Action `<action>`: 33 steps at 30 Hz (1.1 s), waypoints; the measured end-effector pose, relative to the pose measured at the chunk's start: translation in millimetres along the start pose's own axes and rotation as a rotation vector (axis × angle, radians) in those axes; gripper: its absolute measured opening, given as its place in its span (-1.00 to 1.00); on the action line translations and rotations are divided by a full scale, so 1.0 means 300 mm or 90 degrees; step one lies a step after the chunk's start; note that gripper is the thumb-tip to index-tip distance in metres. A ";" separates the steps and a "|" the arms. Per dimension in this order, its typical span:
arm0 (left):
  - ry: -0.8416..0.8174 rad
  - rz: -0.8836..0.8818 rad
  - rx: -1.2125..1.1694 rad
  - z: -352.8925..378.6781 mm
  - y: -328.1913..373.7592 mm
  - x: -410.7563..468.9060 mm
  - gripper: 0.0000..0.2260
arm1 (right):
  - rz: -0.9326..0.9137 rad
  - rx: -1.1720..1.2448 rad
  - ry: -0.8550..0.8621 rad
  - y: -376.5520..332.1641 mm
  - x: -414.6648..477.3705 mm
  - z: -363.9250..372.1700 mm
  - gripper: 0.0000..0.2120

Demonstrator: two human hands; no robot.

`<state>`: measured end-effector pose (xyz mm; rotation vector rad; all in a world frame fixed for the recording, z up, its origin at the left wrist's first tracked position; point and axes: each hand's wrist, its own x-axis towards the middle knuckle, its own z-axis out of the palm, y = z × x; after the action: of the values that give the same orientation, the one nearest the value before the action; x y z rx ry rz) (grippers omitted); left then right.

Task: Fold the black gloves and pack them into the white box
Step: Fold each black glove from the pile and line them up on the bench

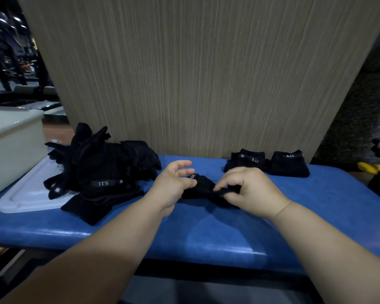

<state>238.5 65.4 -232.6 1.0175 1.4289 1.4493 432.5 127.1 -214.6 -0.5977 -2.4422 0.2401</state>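
Observation:
A black glove (203, 188) lies bunched on the blue padded bench (206, 233), between my hands. My right hand (248, 189) pinches its right end, fingers closed on the fabric. My left hand (176, 183) touches its left end with the thumb while the other fingers are spread. A loose pile of black gloves (101, 170) sits to the left, partly on a white lid (29, 194). Two folded gloves (248, 162) (290, 164) rest at the back right. The white box (11, 150) stands at the far left.
A tall wood-grain panel (206, 73) rises right behind the bench. Beyond the bench's right end are a yellow object (369, 167) and dark gear. Gym equipment shows dimly at the far left.

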 end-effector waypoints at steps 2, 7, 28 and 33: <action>0.016 0.076 -0.021 0.001 0.009 -0.012 -0.60 | 0.039 0.006 -0.069 -0.002 0.000 -0.017 -0.78; -0.071 0.127 0.127 -0.020 -0.042 -0.059 -0.55 | 0.179 -0.051 -0.322 -0.012 -0.008 -0.029 -0.79; 0.025 -0.042 0.363 -0.007 -0.060 -0.005 -0.52 | 0.375 -0.068 -0.216 -0.005 0.003 0.106 -0.80; 0.017 -0.020 0.309 -0.013 -0.065 -0.012 -0.54 | 0.421 0.125 -0.091 0.013 0.007 0.074 -0.70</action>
<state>236.4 60.9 -252.0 1.2627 1.8577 1.1170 419.2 130.7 -232.5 -1.3184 -2.2331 0.7991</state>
